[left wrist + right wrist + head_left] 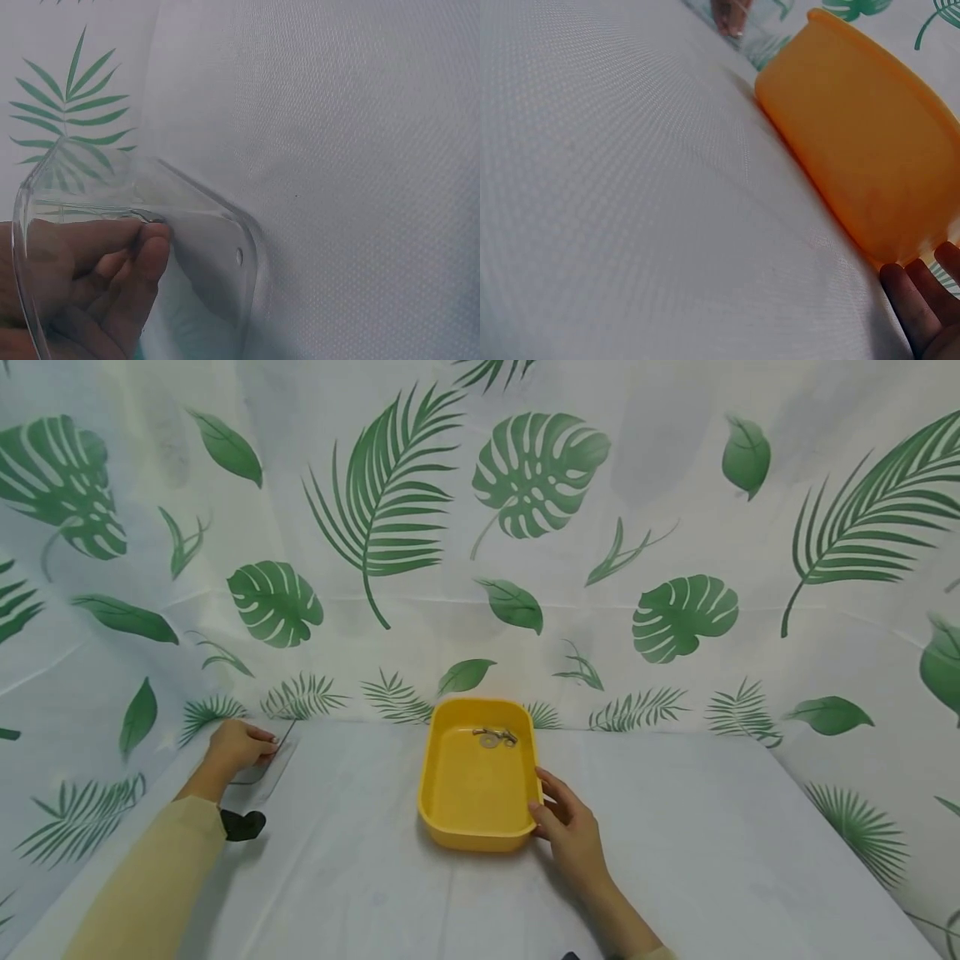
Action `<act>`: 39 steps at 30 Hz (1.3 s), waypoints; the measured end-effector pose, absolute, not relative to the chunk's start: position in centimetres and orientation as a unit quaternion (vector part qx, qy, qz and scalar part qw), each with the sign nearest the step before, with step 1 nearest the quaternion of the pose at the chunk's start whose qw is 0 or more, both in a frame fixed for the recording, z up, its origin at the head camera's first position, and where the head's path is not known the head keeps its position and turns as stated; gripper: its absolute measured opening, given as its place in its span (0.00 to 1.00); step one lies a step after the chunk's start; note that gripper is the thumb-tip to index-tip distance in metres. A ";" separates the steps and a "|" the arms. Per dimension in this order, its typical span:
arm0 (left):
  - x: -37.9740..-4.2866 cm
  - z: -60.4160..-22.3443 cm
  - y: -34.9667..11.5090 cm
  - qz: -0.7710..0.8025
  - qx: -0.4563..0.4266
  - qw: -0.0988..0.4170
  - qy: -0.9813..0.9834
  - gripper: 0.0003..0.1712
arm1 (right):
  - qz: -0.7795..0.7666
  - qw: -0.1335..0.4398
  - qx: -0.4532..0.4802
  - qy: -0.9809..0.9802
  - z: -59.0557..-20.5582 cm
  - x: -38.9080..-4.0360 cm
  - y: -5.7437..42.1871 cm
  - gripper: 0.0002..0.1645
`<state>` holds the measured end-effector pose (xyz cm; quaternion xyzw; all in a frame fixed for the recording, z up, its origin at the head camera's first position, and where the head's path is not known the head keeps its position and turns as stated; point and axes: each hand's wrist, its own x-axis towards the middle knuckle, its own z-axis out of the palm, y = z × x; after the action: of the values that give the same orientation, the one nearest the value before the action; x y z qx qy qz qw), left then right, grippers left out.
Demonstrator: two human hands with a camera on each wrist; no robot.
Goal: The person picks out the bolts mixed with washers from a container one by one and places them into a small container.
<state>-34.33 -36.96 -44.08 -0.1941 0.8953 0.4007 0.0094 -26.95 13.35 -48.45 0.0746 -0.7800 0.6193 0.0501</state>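
Note:
At the far left of the head view my left hand (240,747) reaches into a clear plastic container (282,767). Its thumb and forefinger pinch a small shiny metal piece (152,217), mostly hidden by the fingertips; its exact kind I cannot tell. Seen from the left wrist, the container's clear wall stands in front of the fingers. My right hand (573,835) grips the right side of a yellow plastic tray (476,802), thumb at the rim and fingers along the outer wall. Small metal hardware, with a flat washer (489,741) among it, lies at the tray's far end.
A white cloth (352,877) covers the table. Close behind the tray and container hangs a white backdrop (450,643) printed with green leaves, which also runs along both sides. A dark strap piece (243,825) juts from the left wrist.

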 end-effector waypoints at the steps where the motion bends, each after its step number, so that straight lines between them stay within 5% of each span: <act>1: -34.3 -44.1 -37.0 0.400 -0.193 0.009 0.896 0.17 | 0.621 0.050 0.075 -0.779 -48.5 -27.0 13.4 0.29; 39: -33.6 -42.1 -35.1 0.425 -0.159 -0.037 0.890 0.21 | 0.617 0.053 0.073 -0.781 -48.5 -26.6 13.3 0.29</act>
<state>-33.55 -35.15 -42.08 -0.1591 0.8901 0.4255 -0.0374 -26.57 13.28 -48.50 0.0726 -0.7815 0.6175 0.0525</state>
